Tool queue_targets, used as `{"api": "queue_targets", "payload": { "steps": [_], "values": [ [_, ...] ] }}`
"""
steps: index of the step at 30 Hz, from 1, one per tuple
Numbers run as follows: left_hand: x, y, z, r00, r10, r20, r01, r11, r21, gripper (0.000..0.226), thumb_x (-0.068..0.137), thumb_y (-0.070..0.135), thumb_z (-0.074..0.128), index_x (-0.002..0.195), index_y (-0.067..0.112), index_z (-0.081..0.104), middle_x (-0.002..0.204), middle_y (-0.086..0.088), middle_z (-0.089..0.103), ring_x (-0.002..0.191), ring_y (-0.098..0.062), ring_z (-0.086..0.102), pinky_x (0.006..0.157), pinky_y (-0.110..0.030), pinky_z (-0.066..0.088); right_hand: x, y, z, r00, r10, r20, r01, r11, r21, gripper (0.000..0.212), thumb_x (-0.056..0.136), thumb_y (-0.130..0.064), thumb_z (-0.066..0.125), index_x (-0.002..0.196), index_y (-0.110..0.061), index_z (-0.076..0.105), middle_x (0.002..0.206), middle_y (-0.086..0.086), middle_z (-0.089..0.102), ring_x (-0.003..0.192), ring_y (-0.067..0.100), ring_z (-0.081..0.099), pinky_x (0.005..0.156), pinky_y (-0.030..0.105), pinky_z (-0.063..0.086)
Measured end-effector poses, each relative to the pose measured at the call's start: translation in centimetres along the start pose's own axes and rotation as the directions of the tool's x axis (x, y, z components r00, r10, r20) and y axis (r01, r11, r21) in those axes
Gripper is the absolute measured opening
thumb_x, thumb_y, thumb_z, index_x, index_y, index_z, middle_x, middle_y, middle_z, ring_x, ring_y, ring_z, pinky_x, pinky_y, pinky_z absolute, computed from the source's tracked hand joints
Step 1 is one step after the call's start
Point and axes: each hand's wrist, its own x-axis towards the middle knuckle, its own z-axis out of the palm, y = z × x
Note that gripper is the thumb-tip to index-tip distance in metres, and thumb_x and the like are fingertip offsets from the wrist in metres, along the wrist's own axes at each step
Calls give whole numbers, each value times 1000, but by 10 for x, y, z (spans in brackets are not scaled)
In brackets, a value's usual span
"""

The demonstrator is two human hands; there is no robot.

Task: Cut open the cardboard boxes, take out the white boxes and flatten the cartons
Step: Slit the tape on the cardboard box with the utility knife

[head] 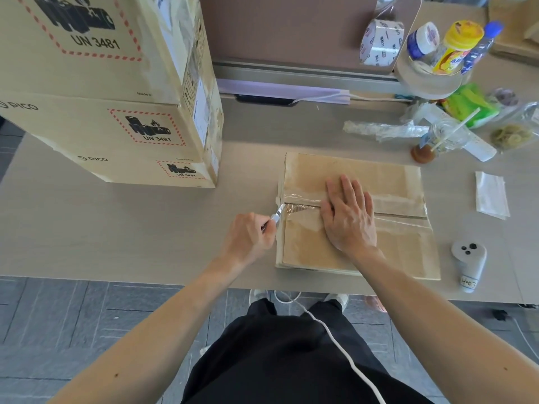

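Cardboard box (pixel 367 170): on the desk (pixel 116 228), taped seam (pixel 399 213) up; probably light, stiff, apt to slide.
Left hand (pixel 248 237): grips utility knife (pixel 277 214) at the seam's left end.
Right hand (pixel 348 217): flat across the seam, fingers straight, steadying the top.

Flat brown cardboard box (pixel 364 170), taped shut.
Clear tape (pixel 399 220) covers its centre seam; a silver knife (pixel 277 213) touches the seam's left end.
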Motion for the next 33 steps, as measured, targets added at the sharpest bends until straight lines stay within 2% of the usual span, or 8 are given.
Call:
{"api": "queue_targets", "payload": {
  "steps": [20,25,27,29,30,33],
  "values": [
    [-22,-2,-1,998,39,55,-33,994,-107,46,90,27,45,48,17,28,41,7,24,38,-13,23,43,-31,18,-1,0,1,1000,8,10,-8,1000,-10,53,104,-46,28,155,-32,23,164,2,17,151,26,10,123,44,6],
    [-28,-3,-4,995,38,88,-25,988,-152,47,91,25,46,48,10,32,41,2,29,38,-14,26,43,-28,18,-1,0,0,1000,3,-11,-3,1000,-1,52,104,-46,31,154,-31,26,164,3,19,151,27,13,123,45,8],
    [-31,-2,-7,993,40,113,-18,982,-191,49,93,24,48,49,6,36,40,-6,33,35,-18,31,42,-31,21,-2,0,0,1000,4,-6,-4,1000,0,53,104,-46,30,154,-32,26,164,3,19,151,27,12,123,45,8],
    [-36,-7,-10,988,17,153,22,967,-254,52,99,25,51,53,-1,45,44,-14,44,35,-26,44,40,-33,26,-1,0,0,1000,5,1,-5,1000,-6,53,104,-47,29,155,-32,24,164,2,17,151,26,11,123,44,7],
    [-39,-12,-12,984,-14,175,66,953,-295,52,101,26,53,57,-2,51,47,-16,50,34,-23,47,39,-32,28,-1,0,-1,1000,5,4,-5,1000,-5,53,104,-47,28,155,-32,24,164,2,17,151,26,11,123,44,6],
    [-40,-40,-11,957,-201,208,266,895,-360,35,101,28,59,75,7,68,58,-9,65,38,-19,57,42,-32,41,-1,0,0,1000,4,-6,-4,1000,1,52,104,-46,29,154,-32,26,164,2,18,151,26,11,123,45,7]
  ]
}}
